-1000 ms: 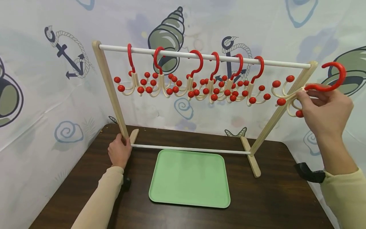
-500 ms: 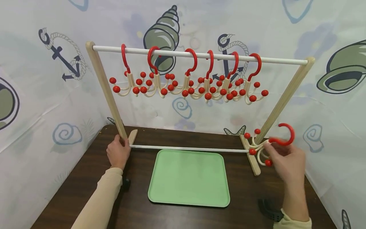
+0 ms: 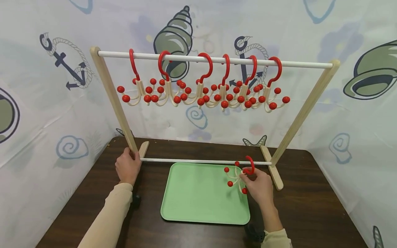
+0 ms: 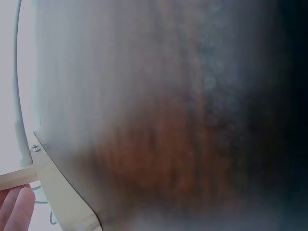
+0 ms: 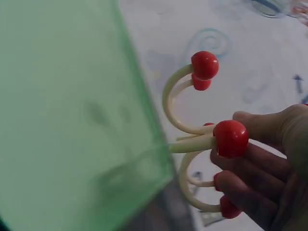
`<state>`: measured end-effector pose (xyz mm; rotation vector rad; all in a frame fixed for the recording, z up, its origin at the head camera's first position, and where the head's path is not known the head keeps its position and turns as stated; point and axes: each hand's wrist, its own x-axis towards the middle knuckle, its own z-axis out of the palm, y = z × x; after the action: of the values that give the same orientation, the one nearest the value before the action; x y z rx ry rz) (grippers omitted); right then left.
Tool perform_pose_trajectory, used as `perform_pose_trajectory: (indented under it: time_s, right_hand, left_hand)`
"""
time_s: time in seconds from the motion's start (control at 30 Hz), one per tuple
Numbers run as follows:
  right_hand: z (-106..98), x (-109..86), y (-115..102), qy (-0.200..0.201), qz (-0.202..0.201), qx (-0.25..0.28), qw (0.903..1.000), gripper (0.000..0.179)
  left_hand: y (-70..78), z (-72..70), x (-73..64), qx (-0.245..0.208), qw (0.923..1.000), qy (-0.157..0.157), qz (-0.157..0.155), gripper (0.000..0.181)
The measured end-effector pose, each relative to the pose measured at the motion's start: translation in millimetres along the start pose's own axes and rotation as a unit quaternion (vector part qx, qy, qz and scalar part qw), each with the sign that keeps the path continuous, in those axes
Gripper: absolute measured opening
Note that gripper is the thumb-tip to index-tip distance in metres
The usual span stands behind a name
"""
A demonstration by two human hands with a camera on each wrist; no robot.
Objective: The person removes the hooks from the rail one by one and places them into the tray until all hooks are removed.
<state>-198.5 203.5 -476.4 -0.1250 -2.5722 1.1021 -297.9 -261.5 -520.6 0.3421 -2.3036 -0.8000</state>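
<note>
1. Wooden-posted rack (image 3: 305, 110) stands behind the green tray (image 3: 198, 198), six red-hooked hangers (image 3: 200, 90) along its top.
2. Left of the tray, the left hand (image 3: 128, 166) grips the rack low down.
3. Right hand (image 3: 260, 186) pinches a seventh hanger (image 5: 192, 144) above the tray's right side.

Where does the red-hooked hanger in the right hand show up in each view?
Head: right of centre, lower half; the hanger is held above the green tray's far-right part.
Left wrist: not in it.
Right wrist: right of centre, its red balls conspicuous.
Shared landmark: the tray, in the head and right wrist views only.
</note>
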Motion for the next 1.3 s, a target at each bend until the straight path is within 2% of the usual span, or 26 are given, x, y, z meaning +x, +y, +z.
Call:
perform_pose_trajectory:
  time_s: [0.27,0.5,0.63,0.77,1.0,1.3]
  right_hand:
    - [30.4,-3.6,0.1,0.033,-0.033,-0.055,0.9974,0.020]
    - [41.5,-4.2,0.3,0.022,-0.041,-0.091,0.9947,0.020]
    - [44.2,-4.0,-1.1,0.027,-0.046,-0.090,0.9944,0.020]
    - [45.0,-3.2,-1.7,0.029,-0.038,-0.076,0.9960,0.020]
    - [47.8,-0.1,3.8,0.016,-0.007,-0.074,0.9971,0.021]
    - [50.7,0.8,2.5,0.006,0.002,-0.083,0.9965,0.022]
  left_hand:
    - [0.5,1.1,-2.5,-0.001,1.0000,0.000,-0.001,0.021]
    - [1.0,2.0,-1.6,0.000,1.0000,0.002,0.003,0.021]
    - [0.4,3.0,-0.3,-0.003,0.9999,0.011,0.012,0.021]
    - [-1.5,3.8,0.3,-0.003,0.9997,0.019,0.017,0.021]
    - [3.3,3.5,1.7,-0.006,0.9999,0.011,0.010,0.021]
    - [-3.1,6.1,2.4,-0.004,0.9999,0.012,0.004,0.021]
